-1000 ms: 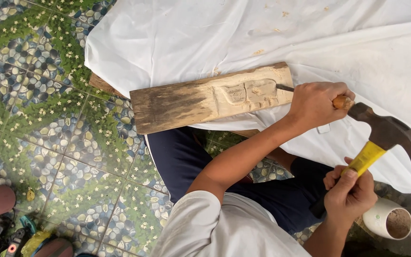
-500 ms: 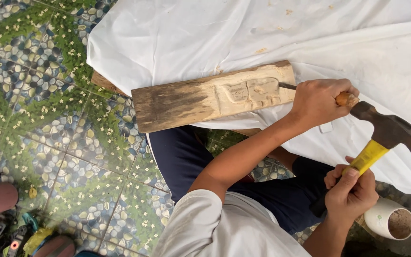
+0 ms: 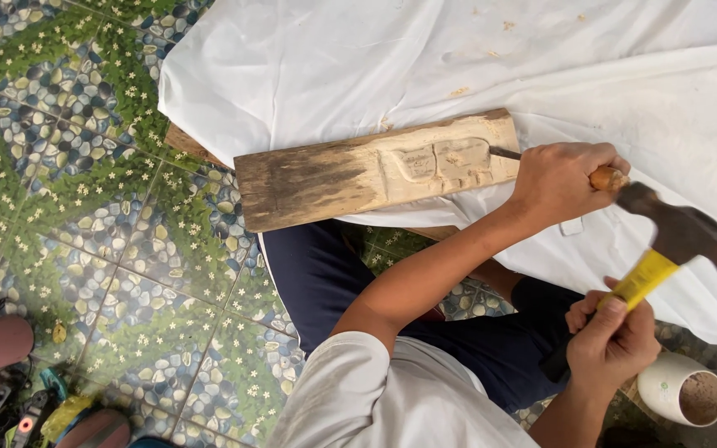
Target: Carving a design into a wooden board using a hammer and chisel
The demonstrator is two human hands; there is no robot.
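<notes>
The left hand (image 3: 562, 178) grips a chisel (image 3: 505, 153) against the carved plank (image 3: 358, 172) (at the white cloth's (image 3: 458, 66) near edge), while the right hand (image 3: 612, 340) clasps a hammer (image 3: 678, 249).

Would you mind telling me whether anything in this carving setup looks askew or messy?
The wooden plank overhangs the white sheet's edge onto the tiled floor. Loose wood chips dot the sheet. Otherwise the hands, chisel and hammer look orderly.
</notes>
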